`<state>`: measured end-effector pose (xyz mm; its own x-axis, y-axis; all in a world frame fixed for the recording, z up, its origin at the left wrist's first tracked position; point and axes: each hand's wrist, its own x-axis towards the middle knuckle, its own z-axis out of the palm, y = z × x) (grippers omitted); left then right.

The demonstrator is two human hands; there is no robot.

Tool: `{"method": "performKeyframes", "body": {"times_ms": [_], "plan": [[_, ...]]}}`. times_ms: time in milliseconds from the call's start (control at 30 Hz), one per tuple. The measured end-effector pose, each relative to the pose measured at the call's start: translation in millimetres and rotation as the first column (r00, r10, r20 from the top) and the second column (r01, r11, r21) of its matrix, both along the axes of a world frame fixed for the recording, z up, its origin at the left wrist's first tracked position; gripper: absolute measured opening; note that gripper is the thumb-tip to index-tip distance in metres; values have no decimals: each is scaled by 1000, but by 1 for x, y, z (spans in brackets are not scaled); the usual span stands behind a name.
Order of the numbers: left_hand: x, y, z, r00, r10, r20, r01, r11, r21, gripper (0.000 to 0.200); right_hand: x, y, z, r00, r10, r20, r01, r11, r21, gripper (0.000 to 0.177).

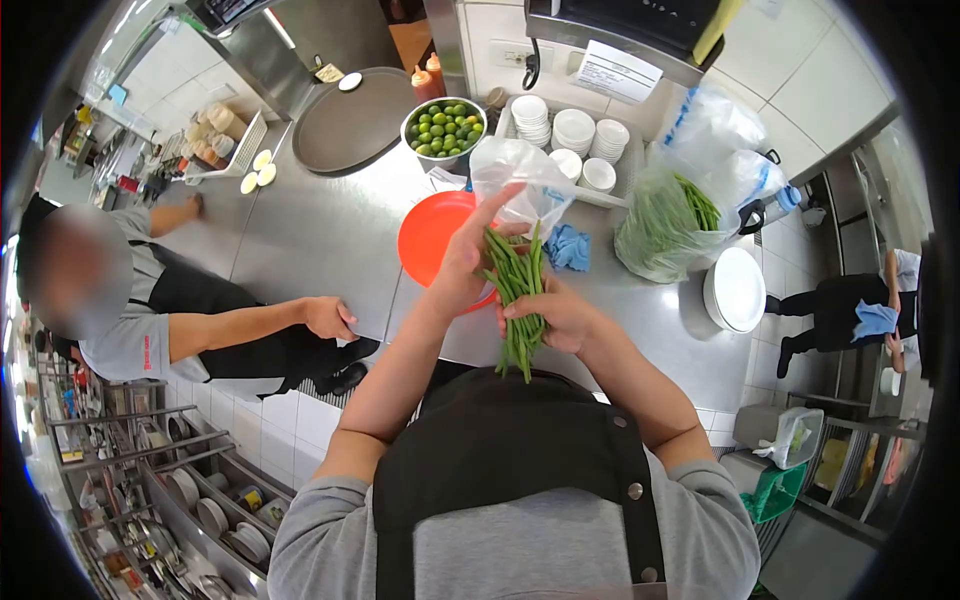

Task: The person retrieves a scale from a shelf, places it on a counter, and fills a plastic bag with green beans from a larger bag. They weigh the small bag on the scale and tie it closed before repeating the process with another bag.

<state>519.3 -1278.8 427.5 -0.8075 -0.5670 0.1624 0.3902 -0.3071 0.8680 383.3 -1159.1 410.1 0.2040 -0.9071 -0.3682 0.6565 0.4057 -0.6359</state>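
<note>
A bunch of green beans (517,300) is held upright in front of my apron. My right hand (562,312) is closed around its middle. On the bunch's upper left side, my left hand (470,250) has its index finger stretched up and its palm beside the beans; its other fingers are partly hidden. Behind my left hand lies a red-orange bowl (425,235), partly covered by it. A clear plastic bag (525,180) stands just beyond the bean tips. A blue cloth (568,248) lies on the steel counter right of the beans.
A bowl of limes (444,129), a round tray (350,122) and a crate of white dishes (632,170) stand at the back. At right are a bag of green beans (665,225) and white plates (738,290). A co-worker (130,290) stands at left, another person (850,315) far right.
</note>
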Motion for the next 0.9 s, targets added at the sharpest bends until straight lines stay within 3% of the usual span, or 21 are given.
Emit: {"method": "performKeyframes", "body": {"times_ms": [100, 200, 300, 367, 500, 600, 700, 900], "plan": [[15, 3, -7, 995, -41, 95, 55, 987, -151, 112, 3, 8, -14, 998, 35, -44, -32, 997, 67, 27], [18, 10, -6, 977, 131, 171, -1, 797, -604, 105, 4, 14, -18, 993, 36, -115, -24, 995, 97, 30], [21, 16, -2, 960, 176, 217, 7, 761, -649, 94, 10, 16, -14, 966, 7, -258, 9, 998, 62, 32], [19, 21, 4, 966, 162, 203, -8, 800, -600, 89, 15, 18, -14, 939, -15, -343, 13, 1000, -9, 32], [21, 25, 12, 957, 180, 229, 7, 772, -636, 86, 21, 21, -7, 920, -23, -390, 41, 999, 37, 30], [23, 23, 5, 977, 47, 209, 50, 898, -437, 84, 20, 24, -13, 923, -22, -384, 41, 998, 42, 28], [32, 21, 0, 984, -155, 88, 158, 987, -35, 83, 16, 29, -13, 926, -31, -377, 48, 998, 36, 24], [30, 27, -9, 999, -38, -36, 44, 983, 177, 81, 18, 28, -3, 940, -100, -327, 116, 993, 29, 21]]}}
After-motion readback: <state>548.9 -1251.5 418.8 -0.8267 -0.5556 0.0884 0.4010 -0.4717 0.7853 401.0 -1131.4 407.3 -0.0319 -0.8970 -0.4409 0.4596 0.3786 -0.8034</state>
